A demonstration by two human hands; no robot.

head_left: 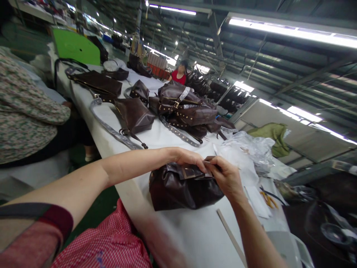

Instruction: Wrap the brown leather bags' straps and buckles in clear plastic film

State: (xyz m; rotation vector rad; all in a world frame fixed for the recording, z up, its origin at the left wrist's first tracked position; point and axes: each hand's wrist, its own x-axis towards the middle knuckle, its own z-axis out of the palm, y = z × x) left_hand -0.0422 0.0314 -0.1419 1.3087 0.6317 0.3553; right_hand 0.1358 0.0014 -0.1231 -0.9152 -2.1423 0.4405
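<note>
Nearest the camera, a red checked garment [111,242] covers the person's lap, just below the left forearm. Above it, both hands meet on a dark brown leather bag [181,190] that lies crumpled on the white table [195,234]. The left hand [185,158] rests on the bag's top edge with its fingers curled down over a strip of leather there, pinching it. The right hand [225,176] sits just beside it, touching the same strip, thumb and fingers closed on the end of that piece. The bag bulges out beneath both hands, toward the person. Below the right wrist a thin pale strip [230,234] lies flat on the table, apart from the bag. Just beyond the right hand are sheets of clear plastic wrap [245,149], and to its right, near the table edge, a pair of orange-handled pliers [267,199]. Farther off, past the left hand, a smaller brown bag [134,115] lies with a long grey strap [111,128] trailing beside it. Past both hands is a heap of brown bags [184,108] with studded straps. To the left of the left arm, a person in a floral top [25,111] sits at the table's side. At the far end, well beyond the hands, another person in a red top [180,76] is at the table.
</note>
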